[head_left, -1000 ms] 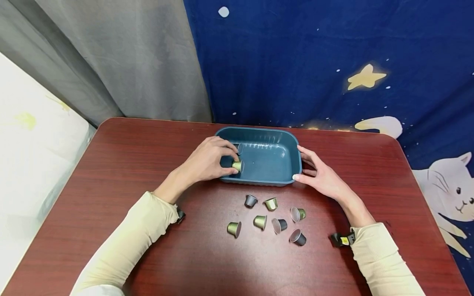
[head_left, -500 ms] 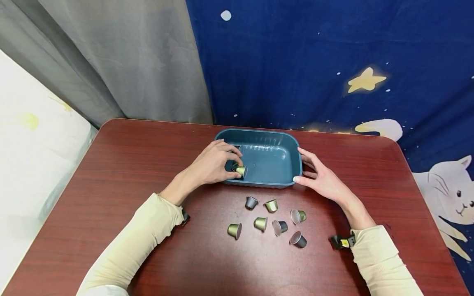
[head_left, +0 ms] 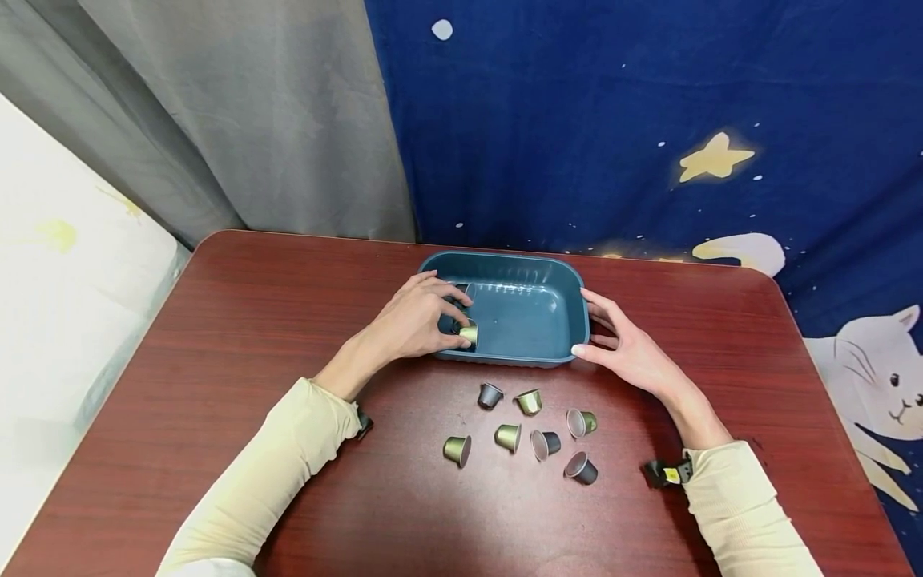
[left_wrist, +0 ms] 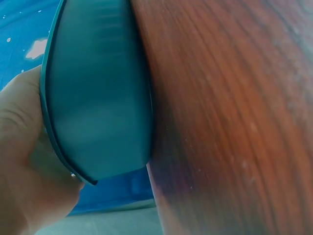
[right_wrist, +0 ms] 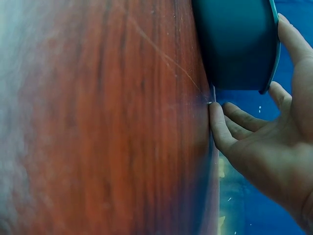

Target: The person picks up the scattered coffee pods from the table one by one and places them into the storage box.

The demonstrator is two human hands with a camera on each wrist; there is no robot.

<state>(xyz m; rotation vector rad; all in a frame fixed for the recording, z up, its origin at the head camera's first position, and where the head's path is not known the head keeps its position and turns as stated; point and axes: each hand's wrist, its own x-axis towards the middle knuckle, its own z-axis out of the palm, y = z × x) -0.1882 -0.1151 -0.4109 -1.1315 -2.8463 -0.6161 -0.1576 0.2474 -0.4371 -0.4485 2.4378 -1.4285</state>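
In the head view, my left hand (head_left: 411, 320) reaches over the left end of a blue-green plastic bin (head_left: 519, 357). Its thumb and index finger pinch a green coffee capsule (head_left: 469, 333) low inside. Other capsules beside it are mostly hidden by the fingers. My right hand (head_left: 627, 344) rests at the bin's right end, thumb at the near corner and fingertips along the side, fingers loosely spread. The left wrist view shows the left hand (left_wrist: 29, 156) over the rim, fingertips hidden. In the right wrist view, the right hand (right_wrist: 274, 147) touches the rim with its fingers apart.
Several green and dark grey capsules lie on the reddish-brown table (head_left: 346, 497) in front of the bin, among them a grey capsule (head_left: 489, 395) and a green capsule (head_left: 457, 450). Grey and blue curtains (head_left: 548, 120) hang behind the table's far edge.
My left hand has moved slightly right and down into the bin with the green capsule, which now stands straighter. The right hand keeps its place at the bin's end.
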